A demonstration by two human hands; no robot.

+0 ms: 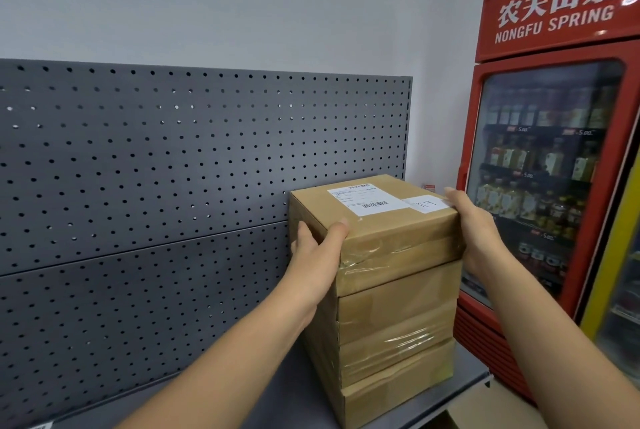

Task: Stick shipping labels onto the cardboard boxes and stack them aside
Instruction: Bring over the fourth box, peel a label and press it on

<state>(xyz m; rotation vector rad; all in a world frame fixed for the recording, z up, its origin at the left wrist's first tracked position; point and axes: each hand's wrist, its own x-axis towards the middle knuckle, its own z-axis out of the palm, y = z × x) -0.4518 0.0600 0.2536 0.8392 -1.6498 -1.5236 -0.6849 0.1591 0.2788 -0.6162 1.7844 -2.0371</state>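
Note:
A stack of several brown cardboard boxes [394,324] stands on a grey shelf, at its right end. The top box [398,241] carries a white shipping label [363,198] and a second small white sticker [424,203] on its upper face. My left hand [320,243] holds the top box at its left near corner, thumb on the top edge and fingers along the left side. My right hand [476,226] holds its right side, fingers curled over the right top edge by the small sticker. The box sits squarely on the stack.
A grey pegboard panel [173,186] backs the grey shelf [277,401], which stretches left of the stack. A red drinks fridge [554,151] full of bottles stands close on the right. A white wall is behind.

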